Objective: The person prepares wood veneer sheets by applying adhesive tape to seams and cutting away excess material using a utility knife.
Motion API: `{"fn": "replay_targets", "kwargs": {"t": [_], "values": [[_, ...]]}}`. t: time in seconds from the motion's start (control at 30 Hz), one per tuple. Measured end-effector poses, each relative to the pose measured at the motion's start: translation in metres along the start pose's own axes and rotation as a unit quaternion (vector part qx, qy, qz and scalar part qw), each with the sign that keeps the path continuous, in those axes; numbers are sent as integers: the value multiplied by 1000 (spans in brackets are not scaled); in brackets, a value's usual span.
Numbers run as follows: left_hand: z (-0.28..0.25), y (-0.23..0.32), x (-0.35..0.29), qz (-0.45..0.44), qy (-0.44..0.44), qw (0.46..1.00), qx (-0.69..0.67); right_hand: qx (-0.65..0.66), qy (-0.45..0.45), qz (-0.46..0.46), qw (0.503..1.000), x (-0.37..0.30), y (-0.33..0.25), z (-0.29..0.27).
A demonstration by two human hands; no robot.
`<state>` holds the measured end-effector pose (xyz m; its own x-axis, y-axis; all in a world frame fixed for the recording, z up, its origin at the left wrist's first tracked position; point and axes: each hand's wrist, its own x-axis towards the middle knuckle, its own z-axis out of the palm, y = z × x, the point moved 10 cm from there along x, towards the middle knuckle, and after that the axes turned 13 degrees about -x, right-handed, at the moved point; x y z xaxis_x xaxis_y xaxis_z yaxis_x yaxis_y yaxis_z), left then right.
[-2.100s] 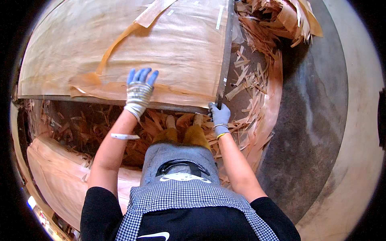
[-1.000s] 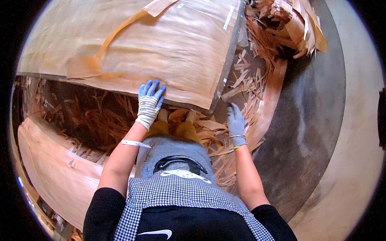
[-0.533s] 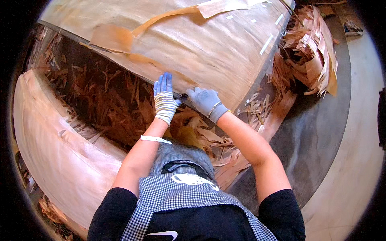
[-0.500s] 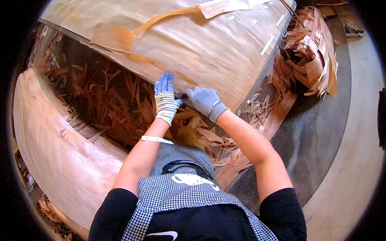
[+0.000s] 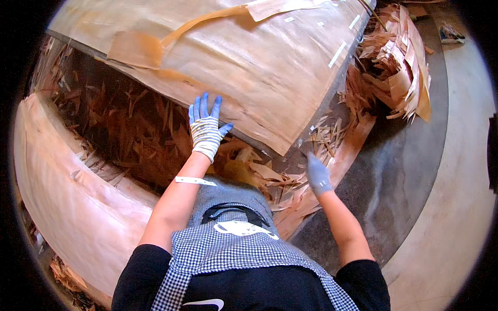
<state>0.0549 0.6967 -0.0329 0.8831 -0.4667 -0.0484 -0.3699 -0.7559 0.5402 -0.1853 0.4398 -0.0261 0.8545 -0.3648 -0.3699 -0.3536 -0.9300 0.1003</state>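
A large stack of pale wood veneer sheets (image 5: pixel 270 78) lies in front of me, its near edge slanting down to a corner at the right. My left hand (image 5: pixel 206 124), in a striped glove with blue fingertips, rests on that edge with its fingers spread. Beyond the corner, my right hand (image 5: pixel 318 175) in a grey glove is raised off the sheets. It looks closed and is smeared by motion; a small dark tip shows by its fingers, too blurred to name. A loose orange-brown veneer strip (image 5: pixel 176 36) lies across the top sheet.
Broken veneer scraps (image 5: pixel 129 119) fill the dark gap between the stack and a curved pile of veneer (image 5: pixel 78 181) at left. More scraps (image 5: pixel 329 137) lie at the right corner. A bundle of torn veneer (image 5: pixel 402 67) stands at far right on the dark floor (image 5: pixel 394 171).
My right hand has left the sheet edge beside my left hand and swung right, past the corner. My left hand stays on the edge, fingers now more spread. The view has shifted slightly.
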Motion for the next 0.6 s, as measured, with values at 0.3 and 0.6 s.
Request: {"fn": "replay_targets", "kwargs": {"t": [0.3, 0.6], "values": [[-2, 5, -2, 22, 3, 998, 50, 112, 184, -74, 974, -27, -72, -41], [-40, -1, 26, 65, 77, 992, 70, 41, 161, -68, 984, 36, -158, -50]]}}
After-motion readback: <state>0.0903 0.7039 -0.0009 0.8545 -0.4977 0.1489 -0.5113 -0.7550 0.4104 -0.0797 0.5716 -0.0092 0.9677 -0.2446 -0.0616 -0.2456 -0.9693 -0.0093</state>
